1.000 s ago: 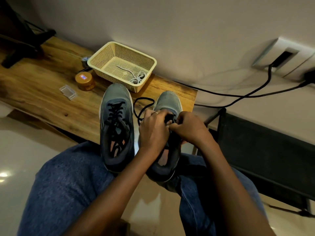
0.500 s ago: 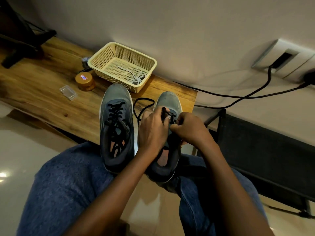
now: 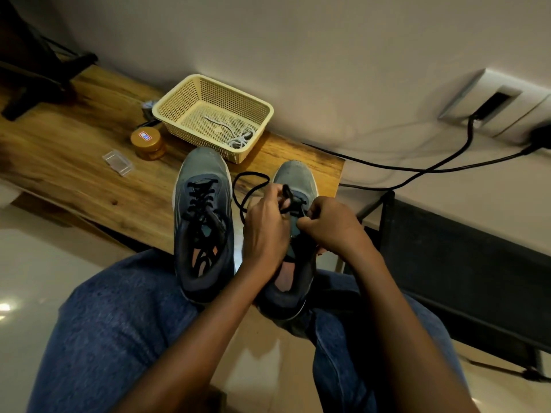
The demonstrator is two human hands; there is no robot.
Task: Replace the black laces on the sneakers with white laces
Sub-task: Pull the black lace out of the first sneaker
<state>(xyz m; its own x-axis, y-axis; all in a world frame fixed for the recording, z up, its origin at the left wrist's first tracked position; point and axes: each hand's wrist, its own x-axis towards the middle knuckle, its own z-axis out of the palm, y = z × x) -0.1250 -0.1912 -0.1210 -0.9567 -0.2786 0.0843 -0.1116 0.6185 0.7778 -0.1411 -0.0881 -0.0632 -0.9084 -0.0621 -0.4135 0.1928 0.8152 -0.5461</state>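
1. Left hand (image 3: 265, 231): over the right shoe (image 3: 293, 234), fingers curled, pinching the black lace (image 3: 253, 189) near the shoe's front eyelets.
2. Right hand (image 3: 331, 228): on the right side of the same shoe, fingers curled tight at the eyelet row; seems to pinch the lace or the shoe's edge, cannot tell which.
3. Black lace: partly pulled out of the right shoe, one loose loop arching over the table (image 3: 74, 162) between the two shoes, a short loop sticking up between the hands.
4. Right shoe: toe on the table's near right corner, heel down on the right knee (image 3: 343, 338), opening facing up.
5. Left shoe (image 3: 204, 225): just beside the right one, toe on the table's near edge, heel on the left knee (image 3: 119, 323), black lacing (image 3: 202, 198) in place down the front.
6. Basket (image 3: 213, 114): cream, perforated, at the table's far edge by the wall, just beyond the left shoe's toe.
7. White laces (image 3: 238, 138): bundled in the basket's near right corner, one strand trailing across its floor.
8. Jar (image 3: 147, 143): amber, labelled lid, left of the basket, near it.
9. Clear box (image 3: 117, 163): small, flat on the table, left of and nearer than the jar.
10. Cables (image 3: 432, 165): black, running from a wall socket (image 3: 495, 105) at right toward the table's right end.
11. Black stand (image 3: 38, 73): dark, blurred, at the table's far left corner.
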